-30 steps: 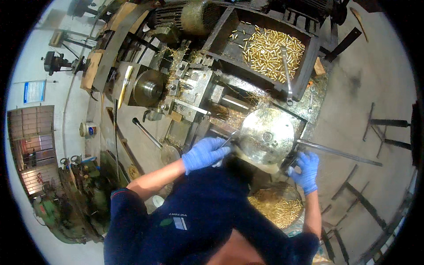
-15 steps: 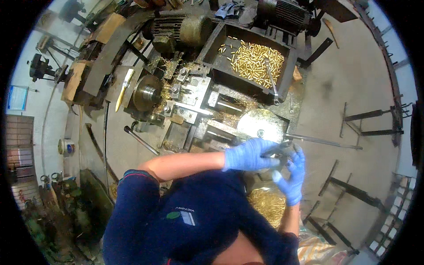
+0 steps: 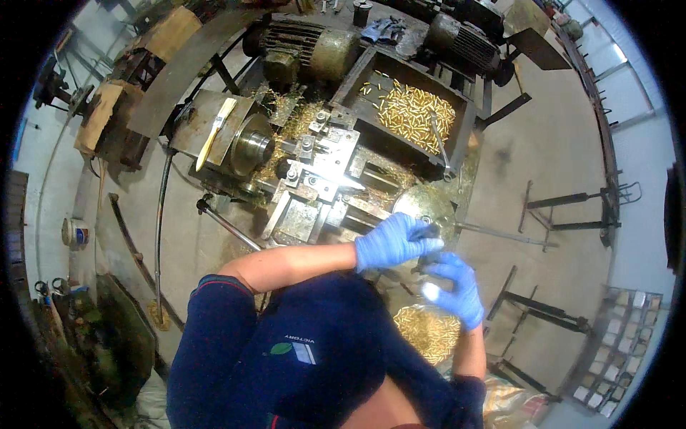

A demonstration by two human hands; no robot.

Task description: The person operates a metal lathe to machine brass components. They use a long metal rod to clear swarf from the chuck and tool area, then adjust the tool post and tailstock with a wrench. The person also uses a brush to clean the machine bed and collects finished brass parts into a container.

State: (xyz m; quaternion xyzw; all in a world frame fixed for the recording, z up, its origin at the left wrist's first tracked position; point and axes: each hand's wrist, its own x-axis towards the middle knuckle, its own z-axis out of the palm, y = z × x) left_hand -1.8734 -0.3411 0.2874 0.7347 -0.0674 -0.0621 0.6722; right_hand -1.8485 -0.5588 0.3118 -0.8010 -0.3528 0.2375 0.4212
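Both my hands wear blue gloves and are close together in front of the lathe's round metal disc (image 3: 436, 201). My left hand (image 3: 391, 244) has its fingers closed round a dark metal piece (image 3: 427, 232), mostly covered by the glove. Just below and to the right, my right hand (image 3: 457, 287) curls its fingers at the lower part of that dark piece, its thumb apart from the fingers. The exact kind of the piece cannot be made out. Below the hands lies a heap of small brass pins (image 3: 427, 334) in a container whose rim is partly hidden.
Ahead is the lathe's tool slide (image 3: 325, 168), with a chuck (image 3: 251, 146) to its left. A brush (image 3: 216, 134) lies on the headstock. More brass pins fill part of a dark metal tray (image 3: 368, 107), with a wrench (image 3: 439, 146) across them. A long rod (image 3: 500, 232) sticks out right.
My hands have come down and left, away from the disc, with the dark piece between them. My right hand has drawn its fingers in. The whole view has shifted slightly.
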